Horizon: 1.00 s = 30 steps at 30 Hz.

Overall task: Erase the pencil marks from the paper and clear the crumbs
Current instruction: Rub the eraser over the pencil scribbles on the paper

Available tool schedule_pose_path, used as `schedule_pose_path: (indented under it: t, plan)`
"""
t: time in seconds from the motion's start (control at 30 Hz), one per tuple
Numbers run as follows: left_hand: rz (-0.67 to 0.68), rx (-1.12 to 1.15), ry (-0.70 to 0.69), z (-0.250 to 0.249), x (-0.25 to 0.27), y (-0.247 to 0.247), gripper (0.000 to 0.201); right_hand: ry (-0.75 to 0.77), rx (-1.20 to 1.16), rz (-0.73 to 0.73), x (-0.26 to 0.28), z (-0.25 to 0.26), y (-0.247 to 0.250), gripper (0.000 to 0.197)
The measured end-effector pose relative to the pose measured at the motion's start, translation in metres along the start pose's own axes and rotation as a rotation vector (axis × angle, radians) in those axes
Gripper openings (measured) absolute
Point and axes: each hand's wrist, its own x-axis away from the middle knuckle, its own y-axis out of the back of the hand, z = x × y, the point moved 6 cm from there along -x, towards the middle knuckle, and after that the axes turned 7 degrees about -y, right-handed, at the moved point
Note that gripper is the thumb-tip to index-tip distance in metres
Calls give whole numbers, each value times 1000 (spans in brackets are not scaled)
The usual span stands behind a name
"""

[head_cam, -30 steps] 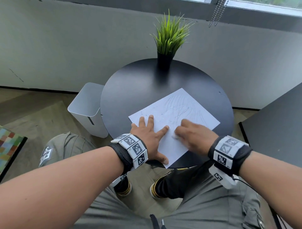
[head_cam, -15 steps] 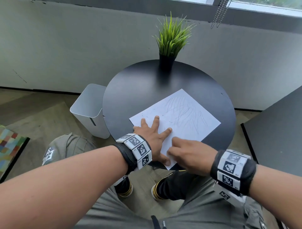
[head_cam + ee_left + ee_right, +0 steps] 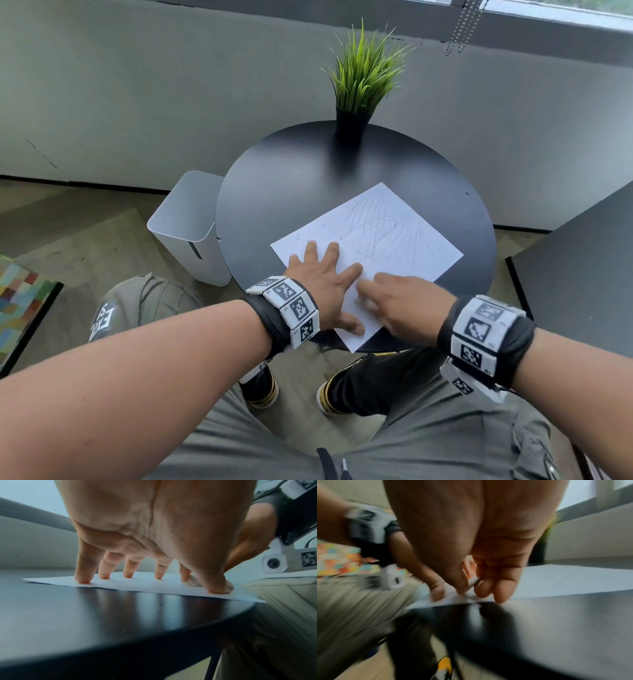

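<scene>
the paper (image 3: pixel 373 253) lies at the round table's (image 3: pixel 291 178) near edge, one corner overhanging. the left hand (image 3: pixel 323 291) presses it with fingers spread; the right hand (image 3: pixel 399 305) pinches a white eraser (image 3: pixel 193 580) against it. a potted plant (image 3: pixel 359 89) stands at the far edge, a white bin (image 3: pixel 186 226) beside the table.

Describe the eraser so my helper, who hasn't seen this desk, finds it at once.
On the round black table lies a scribbled white paper. At its near corner, the right hand pinches the eraser: a small whitish lump beside the left hand's thumb, the only loose thing on the sheet.
</scene>
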Motion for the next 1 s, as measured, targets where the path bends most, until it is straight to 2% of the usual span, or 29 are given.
schedule_pose_path:
  t: [0.07,0.1,0.17,0.23,0.37,0.4,0.5,0.57,0.63,0.67,0.7,0.8,0.87,0.93,0.97,1.0]
  plan:
    - [8,-14,0,0,1,0,115,104,21,56,9,11,-8,15]
    - [10,-17,0,0,1,0,116,75,23,60,7,5,-7,15]
    - [3,-13,0,0,1,1,117,-82,-1,-11,-3,-19,4,12]
    - [-6,-13,2,0,0,1,118,-133,-14,-68,-5,-30,7,11]
    - [7,-9,8,-1,0,2,122,105,30,87,19,15,-9,19]
    - [5,-6,7,-1,-1,2,122,90,49,89,17,10,-7,19]
    - [-7,-6,11,1,-1,1,122,-143,21,-28,1,-34,13,9]
    - [-1,-10,15,1,-1,1,122,-65,58,-41,4,-25,8,11]
    - [6,-10,13,0,-1,1,121,133,55,54,20,5,-8,19]
    - [1,-9,12,0,-1,1,121,170,56,90,23,9,-13,20]
    - [-2,-5,11,0,-1,1,122,123,65,89,19,4,-10,19]
    - [2,-10,17,1,-1,0,122,-138,22,-35,2,-35,10,11]
    - [1,-14,19,1,0,0,121,-62,4,-26,6,-18,7,13]
    - [-7,-8,13,2,-1,-1,121,102,-17,70,19,16,-7,14]
    - [-10,-4,11,2,-1,-2,121,108,-1,91,19,15,-10,12]
    - [-7,0,11,2,-1,-3,120,41,13,82,13,5,-6,10]
